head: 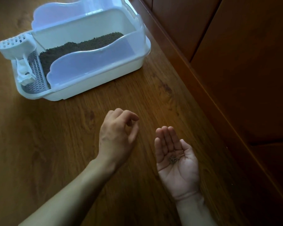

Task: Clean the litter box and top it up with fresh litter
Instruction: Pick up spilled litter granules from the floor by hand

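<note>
Litter box (82, 51) sits in the upper left of the frame on the wooden floor (59, 131), a white plastic tub with translucent bluish wavy walls, holding a dark brown bed of litter (82, 46) that reaches only partway up the sides; at its left end a slotted white scoop (16, 44) stands over a gridded step, beside what looks like crumpled white paper or a bag. Lower centre, the left hand (118, 136) hangs palm-down over the floor, its grip narrow, thumb and forefinger curled tip to tip; whether a grain is pinched there is too small to tell. To its right, the right hand (175, 154) lies palm-up, fingers straight and together, its grip wide and cupping a small cluster of stray grains (174, 159). The step in hand seems to be picking spilled granules off the floor; to do it well, keep the cupped palm level and close under the pinching fingers, drop each grain into the hollow, then carry the lot across to the box without tilting. A dark wooden cabinet (235, 62) fills the right side
</note>
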`<control>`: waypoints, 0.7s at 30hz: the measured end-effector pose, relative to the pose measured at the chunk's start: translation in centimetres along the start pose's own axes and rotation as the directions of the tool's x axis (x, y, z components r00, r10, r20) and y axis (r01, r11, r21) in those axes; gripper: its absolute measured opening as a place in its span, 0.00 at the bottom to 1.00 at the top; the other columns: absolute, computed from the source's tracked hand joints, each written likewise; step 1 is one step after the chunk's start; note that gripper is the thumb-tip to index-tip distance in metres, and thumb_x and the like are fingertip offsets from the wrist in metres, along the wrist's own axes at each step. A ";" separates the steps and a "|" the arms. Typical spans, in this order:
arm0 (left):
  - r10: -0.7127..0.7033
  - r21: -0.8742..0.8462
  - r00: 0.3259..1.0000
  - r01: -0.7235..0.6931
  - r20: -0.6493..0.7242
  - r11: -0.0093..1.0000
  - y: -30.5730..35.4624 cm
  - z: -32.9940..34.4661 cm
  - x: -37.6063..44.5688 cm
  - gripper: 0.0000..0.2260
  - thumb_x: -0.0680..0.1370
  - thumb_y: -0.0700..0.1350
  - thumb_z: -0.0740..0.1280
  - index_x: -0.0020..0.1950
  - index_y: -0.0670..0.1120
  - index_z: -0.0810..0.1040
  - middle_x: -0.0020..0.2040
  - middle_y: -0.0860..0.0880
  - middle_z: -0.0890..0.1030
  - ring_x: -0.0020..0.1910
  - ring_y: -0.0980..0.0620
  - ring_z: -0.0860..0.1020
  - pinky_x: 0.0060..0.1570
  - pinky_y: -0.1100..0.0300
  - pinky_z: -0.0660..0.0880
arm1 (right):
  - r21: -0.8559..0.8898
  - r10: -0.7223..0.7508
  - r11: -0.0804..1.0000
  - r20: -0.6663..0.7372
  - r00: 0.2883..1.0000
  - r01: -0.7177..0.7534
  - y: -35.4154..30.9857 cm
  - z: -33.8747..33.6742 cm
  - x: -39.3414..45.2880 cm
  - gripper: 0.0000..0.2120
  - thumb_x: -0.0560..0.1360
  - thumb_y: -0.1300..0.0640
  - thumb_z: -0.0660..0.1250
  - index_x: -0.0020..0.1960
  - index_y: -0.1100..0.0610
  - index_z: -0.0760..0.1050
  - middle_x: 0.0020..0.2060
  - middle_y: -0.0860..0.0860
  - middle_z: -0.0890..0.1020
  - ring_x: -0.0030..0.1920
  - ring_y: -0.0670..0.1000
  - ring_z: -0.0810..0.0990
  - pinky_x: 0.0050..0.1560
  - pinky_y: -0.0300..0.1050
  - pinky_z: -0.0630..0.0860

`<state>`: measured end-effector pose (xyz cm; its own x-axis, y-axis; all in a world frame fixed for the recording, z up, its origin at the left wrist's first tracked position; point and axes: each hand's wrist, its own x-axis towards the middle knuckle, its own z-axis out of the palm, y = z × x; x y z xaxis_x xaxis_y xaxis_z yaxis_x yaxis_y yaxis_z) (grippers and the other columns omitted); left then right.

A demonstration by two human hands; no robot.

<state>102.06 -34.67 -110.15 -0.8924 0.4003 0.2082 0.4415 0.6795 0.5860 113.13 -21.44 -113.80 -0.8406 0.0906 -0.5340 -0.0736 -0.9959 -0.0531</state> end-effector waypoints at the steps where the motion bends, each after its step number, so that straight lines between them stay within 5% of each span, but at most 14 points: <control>1: -0.025 0.058 0.999 0.022 0.044 0.998 -1.1 0.5 0.5 0.05 0.76 0.47 0.67 0.50 0.49 0.81 0.45 0.53 0.77 0.45 0.56 0.73 0.40 0.57 0.77 | 0.028 0.021 0.999 0.034 0.999 -0.022 0.1 -0.3 0.0 0.27 0.83 0.50 0.46 0.63 0.66 0.77 0.61 0.63 0.80 0.66 0.60 0.76 0.64 0.55 0.75; 7: 0.027 0.246 0.972 -0.086 0.232 0.966 -3.6 2.6 0.7 0.05 0.75 0.51 0.70 0.49 0.52 0.82 0.47 0.52 0.78 0.46 0.54 0.71 0.41 0.58 0.73 | 0.026 0.056 0.998 0.076 0.996 -0.058 -0.1 -0.3 -0.2 0.27 0.83 0.50 0.46 0.63 0.67 0.77 0.61 0.63 0.79 0.67 0.60 0.75 0.64 0.55 0.75; 16: 0.036 0.251 0.981 -0.084 0.191 0.964 -4.4 4.2 0.0 0.05 0.78 0.48 0.66 0.47 0.48 0.79 0.44 0.51 0.77 0.44 0.54 0.72 0.39 0.59 0.72 | 0.029 0.015 0.999 0.068 0.998 -0.017 0.0 -0.1 -0.4 0.26 0.82 0.51 0.49 0.60 0.67 0.79 0.58 0.63 0.81 0.63 0.60 0.78 0.60 0.55 0.78; 21: -0.054 0.025 0.998 0.053 0.027 0.998 -2.3 2.0 -0.7 0.08 0.80 0.50 0.60 0.50 0.47 0.75 0.44 0.54 0.72 0.42 0.56 0.72 0.39 0.66 0.70 | 0.033 -0.009 0.999 0.017 1.000 0.008 -0.2 -0.1 -0.1 0.26 0.83 0.50 0.49 0.59 0.66 0.79 0.57 0.63 0.82 0.62 0.60 0.79 0.57 0.55 0.80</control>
<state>101.82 -35.30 -113.17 -0.9120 0.3795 0.1556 0.3958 0.7152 0.5761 113.30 -21.29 -113.79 -0.8488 0.0990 -0.5193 -0.0981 -0.9947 -0.0293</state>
